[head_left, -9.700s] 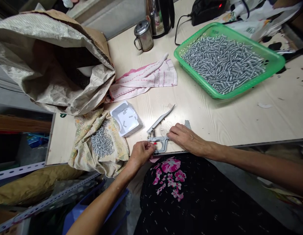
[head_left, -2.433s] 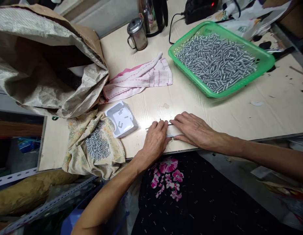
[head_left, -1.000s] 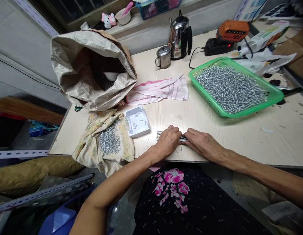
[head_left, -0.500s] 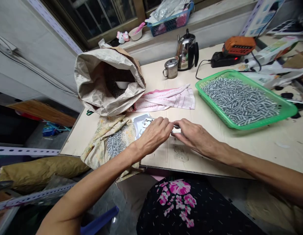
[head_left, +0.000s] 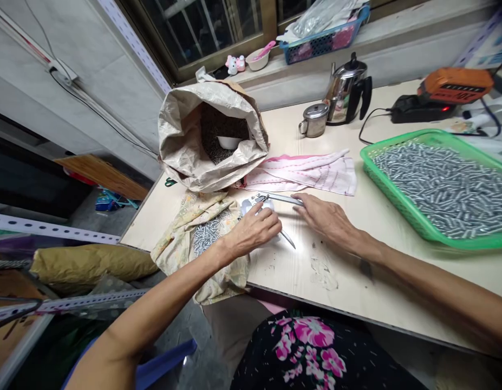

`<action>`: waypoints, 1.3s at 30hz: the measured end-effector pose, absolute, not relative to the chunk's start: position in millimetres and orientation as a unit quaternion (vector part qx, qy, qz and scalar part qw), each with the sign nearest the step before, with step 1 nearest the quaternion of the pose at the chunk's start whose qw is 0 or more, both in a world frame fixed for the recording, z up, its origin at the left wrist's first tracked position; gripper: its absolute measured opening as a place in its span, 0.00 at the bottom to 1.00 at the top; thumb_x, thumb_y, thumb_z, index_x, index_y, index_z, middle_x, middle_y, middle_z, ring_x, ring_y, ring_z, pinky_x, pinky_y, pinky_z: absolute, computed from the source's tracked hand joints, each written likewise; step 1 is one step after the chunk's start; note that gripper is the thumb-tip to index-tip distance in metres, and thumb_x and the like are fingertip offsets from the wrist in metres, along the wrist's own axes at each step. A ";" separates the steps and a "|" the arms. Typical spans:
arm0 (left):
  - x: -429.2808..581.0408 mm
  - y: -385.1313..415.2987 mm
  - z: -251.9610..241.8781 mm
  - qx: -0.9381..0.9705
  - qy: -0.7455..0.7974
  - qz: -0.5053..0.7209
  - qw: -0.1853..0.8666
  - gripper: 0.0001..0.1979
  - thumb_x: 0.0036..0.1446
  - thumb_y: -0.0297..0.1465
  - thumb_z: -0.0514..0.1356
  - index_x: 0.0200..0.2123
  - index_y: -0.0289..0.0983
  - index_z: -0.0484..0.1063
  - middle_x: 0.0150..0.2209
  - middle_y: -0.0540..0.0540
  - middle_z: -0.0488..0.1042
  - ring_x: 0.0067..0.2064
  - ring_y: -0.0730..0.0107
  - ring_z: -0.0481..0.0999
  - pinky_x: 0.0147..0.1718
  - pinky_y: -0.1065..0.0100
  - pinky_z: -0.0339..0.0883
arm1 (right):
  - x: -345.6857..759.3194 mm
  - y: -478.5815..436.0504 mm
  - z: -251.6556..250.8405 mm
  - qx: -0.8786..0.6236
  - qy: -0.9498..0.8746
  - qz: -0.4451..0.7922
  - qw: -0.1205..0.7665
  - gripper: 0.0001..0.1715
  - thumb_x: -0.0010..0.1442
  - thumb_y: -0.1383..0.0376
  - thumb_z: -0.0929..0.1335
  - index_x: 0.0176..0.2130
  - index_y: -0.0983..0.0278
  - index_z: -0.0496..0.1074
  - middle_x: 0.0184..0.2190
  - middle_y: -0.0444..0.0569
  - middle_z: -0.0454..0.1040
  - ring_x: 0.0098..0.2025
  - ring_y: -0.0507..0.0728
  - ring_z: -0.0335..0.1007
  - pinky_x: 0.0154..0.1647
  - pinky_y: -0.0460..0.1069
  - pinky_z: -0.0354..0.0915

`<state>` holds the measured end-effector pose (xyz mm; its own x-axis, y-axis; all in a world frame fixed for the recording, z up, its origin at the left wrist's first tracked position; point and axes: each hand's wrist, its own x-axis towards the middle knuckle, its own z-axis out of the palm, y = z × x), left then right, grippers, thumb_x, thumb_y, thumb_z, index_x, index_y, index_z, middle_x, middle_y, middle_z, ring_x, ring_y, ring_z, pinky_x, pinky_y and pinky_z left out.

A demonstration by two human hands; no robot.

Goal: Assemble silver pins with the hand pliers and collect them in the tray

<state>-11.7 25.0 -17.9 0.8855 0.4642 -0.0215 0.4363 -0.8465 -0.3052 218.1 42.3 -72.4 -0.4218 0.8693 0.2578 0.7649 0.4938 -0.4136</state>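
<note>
My right hand [head_left: 326,216] grips the end of a long silver metal bar [head_left: 281,198], which looks like one handle of a plier-like tool; its exact kind is unclear. A curved metal piece [head_left: 288,239] sticks out beyond my left hand [head_left: 254,230]. The fingers of my left hand are bent, with the fingertips at the bar's far end; what they pinch is too small to tell. Under them lies a small white tray [head_left: 246,206], mostly hidden. Left of it, a heap of small silver metal pins [head_left: 206,237] rests on a yellowish patterned cloth [head_left: 173,238].
A big open sack [head_left: 177,141] of small dark pieces, with a white scoop [head_left: 228,142], stands behind. At right is a green basket [head_left: 401,214] full of silver pins. A pink-white towel [head_left: 315,170], metal cup [head_left: 315,120], kettle [head_left: 344,92] and orange battery [head_left: 456,85] are further back.
The view has shifted left. My hands have moved apart; the silver bar now shows between them, and the left hand's fingers have come over the white tray.
</note>
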 end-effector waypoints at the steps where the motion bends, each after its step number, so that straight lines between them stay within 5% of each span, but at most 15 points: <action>1: -13.1 24.8 -17.5 -0.959 -0.241 0.044 0.142 0.15 0.70 0.23 0.45 0.45 0.35 0.71 0.41 0.43 0.75 0.45 0.64 0.71 0.57 0.54 0.60 | 217.2 45.9 -74.1 -0.503 -0.827 0.118 0.222 0.20 0.72 0.58 0.56 0.55 0.62 0.66 0.45 0.55 0.78 0.41 0.61 0.75 0.37 0.53 0.66; 9: -46.4 21.2 -6.8 -0.926 -0.337 -0.096 0.141 0.13 0.69 0.30 0.52 0.54 0.39 0.70 0.54 0.41 0.73 0.53 0.59 0.69 0.57 0.54 0.62 | 225.7 61.3 -77.5 -0.488 -0.833 0.075 0.250 0.20 0.72 0.59 0.57 0.52 0.62 0.72 0.43 0.52 0.79 0.40 0.59 0.75 0.34 0.50 0.63; 14: -90.1 28.8 -17.5 -0.759 -0.586 -0.251 0.131 0.13 0.69 0.36 0.53 0.43 0.36 0.75 0.41 0.41 0.74 0.46 0.59 0.71 0.46 0.60 0.67 | 239.2 63.8 -76.4 -0.501 -0.829 0.057 0.242 0.21 0.72 0.58 0.57 0.54 0.61 0.72 0.45 0.52 0.79 0.41 0.59 0.76 0.33 0.49 0.63; 18: -120.5 28.9 -47.8 -0.750 -0.641 -0.153 0.054 0.13 0.67 0.33 0.55 0.37 0.35 0.78 0.35 0.42 0.74 0.41 0.57 0.70 0.43 0.60 0.66 | 241.3 63.2 -76.4 -0.497 -0.832 0.069 0.237 0.23 0.72 0.57 0.56 0.54 0.61 0.72 0.46 0.52 0.79 0.43 0.60 0.77 0.35 0.50 0.66; 27: -126.4 23.0 -75.4 -0.775 -0.631 0.001 0.025 0.14 0.67 0.33 0.54 0.43 0.35 0.80 0.39 0.40 0.75 0.45 0.54 0.68 0.42 0.61 0.65 | 309.6 29.6 -89.2 -0.417 -0.861 0.146 0.252 0.23 0.71 0.55 0.58 0.53 0.60 0.75 0.49 0.52 0.79 0.49 0.61 0.76 0.49 0.54 0.72; 33: -120.7 41.4 -80.9 -0.795 -0.599 0.062 0.066 0.13 0.68 0.29 0.53 0.45 0.35 0.77 0.44 0.38 0.75 0.46 0.53 0.67 0.43 0.60 0.63 | 338.6 -4.9 -115.3 -0.419 -0.868 0.202 0.176 0.21 0.69 0.57 0.60 0.53 0.56 0.76 0.49 0.49 0.79 0.47 0.61 0.78 0.48 0.55 0.75; 39: -122.6 55.7 -72.3 -0.810 -0.582 0.061 0.043 0.11 0.66 0.26 0.54 0.37 0.34 0.76 0.41 0.38 0.75 0.45 0.55 0.70 0.43 0.61 0.65 | 330.1 -6.1 -123.9 -0.402 -0.880 0.212 0.136 0.23 0.71 0.56 0.58 0.53 0.58 0.76 0.47 0.51 0.80 0.45 0.61 0.78 0.44 0.55 0.74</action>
